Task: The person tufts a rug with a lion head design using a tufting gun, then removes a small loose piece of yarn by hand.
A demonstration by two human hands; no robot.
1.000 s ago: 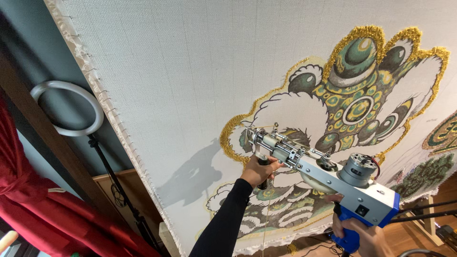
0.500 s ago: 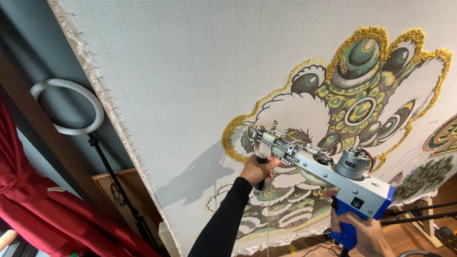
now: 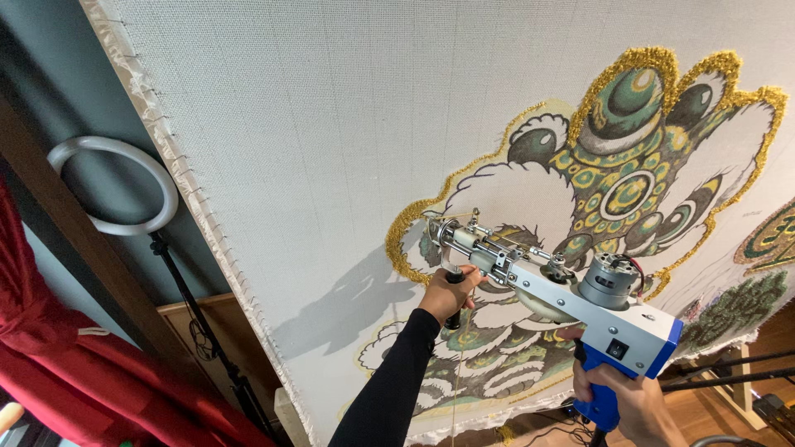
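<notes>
A white ring light (image 3: 113,185) is standing on a thin black stand (image 3: 204,339) at the left, just beside the stretched cloth's edge, with a grey-green wall (image 3: 50,91) showing behind it. A dark wooden beam (image 3: 79,240) is slanting across that wall, and red curtain fabric (image 3: 91,389) is hanging bunched in the lower left corner. A light wooden cabinet (image 3: 219,323) is sitting behind the stand, and wooden flooring (image 3: 729,406) is showing at the lower right.
</notes>
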